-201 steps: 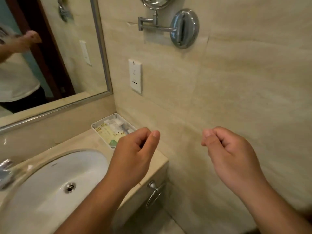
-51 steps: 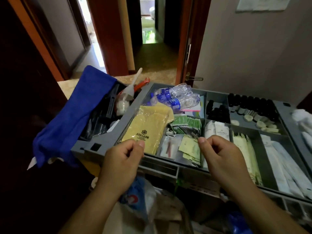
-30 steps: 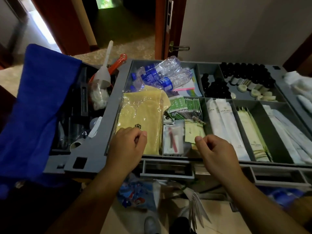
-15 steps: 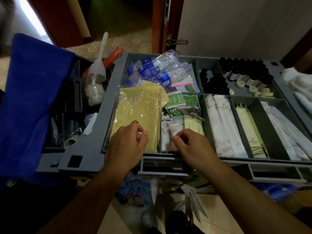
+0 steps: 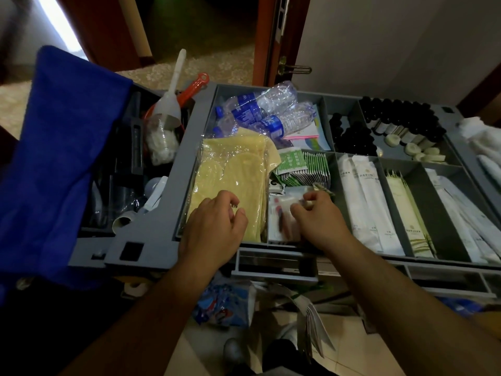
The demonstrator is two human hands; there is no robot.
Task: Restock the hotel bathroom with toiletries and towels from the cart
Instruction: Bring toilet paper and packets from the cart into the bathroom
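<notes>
Toiletry packets (image 5: 284, 221) lie in the cart tray (image 5: 151, 234), just right of the yellow bag (image 5: 230, 183). Right hand (image 5: 317, 218) pinches one clear packet; left hand (image 5: 214, 226) rests curled, grasping nothing. Better to lift one packet only, slowly.

Hands, bathroom counter to cart tray

Seconds ago both hands hovered half-curled over the washbasin; since then the person has turned to the grey cart tray (image 5: 168, 202). Left hand (image 5: 214, 226) has dropped from above the near rim onto the yellow wrapped packs (image 5: 230, 172), fingers curled. Right hand (image 5: 320, 221) has crossed leftward from the yellow-green sachets into the next compartment, fingertips now on the clear packets (image 5: 282, 213), which show blurred. View has closed in on the tray.
</notes>
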